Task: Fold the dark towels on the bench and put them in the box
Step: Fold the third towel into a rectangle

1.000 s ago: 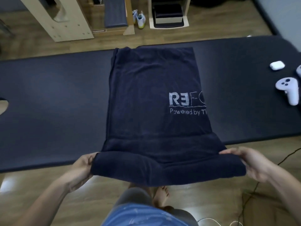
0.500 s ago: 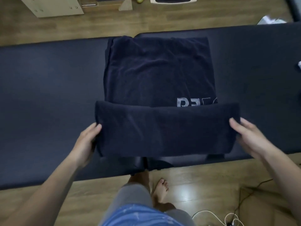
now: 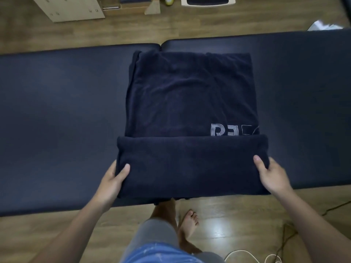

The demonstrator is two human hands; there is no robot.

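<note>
The person stood on a wooden floor (image 3: 47,234), with one bare foot (image 3: 189,223) visible just short of the bench's near edge. A white cable (image 3: 245,253) and a dark cable (image 3: 284,232) lay on the floor to the right of the foot.

The padded bench (image 3: 57,120) ran across the whole view from left to right. The dark towel (image 3: 190,95) lay on it about midway along its length, reaching from the near edge almost to the far edge. The near portion of the towel was doubled over onto itself. This formed a thick folded band (image 3: 190,164) across the towel's full width, at the bench's near edge.

The left hand (image 3: 112,179) grasped the left end of that band, with the thumb on top of the cloth and the fingers out of sight beneath it. The right hand (image 3: 271,175) grasped the right end in the same manner, thumb on top and fingers hidden under the fold.

Beyond the band, the rest of the towel lay spread flat with slight creases. Pale lettering (image 3: 226,129) showed near its right side. The lower part was covered by the band, so it could not be read in full. The towel's far edge lay just short of the bench's far edge, close to a seam (image 3: 161,47) between two bench cushions.

Past the bench there was more wooden floor. A light wooden panel (image 3: 70,8) stood at far left, and white paper (image 3: 322,26) lay just behind the bench's far right corner.
</note>
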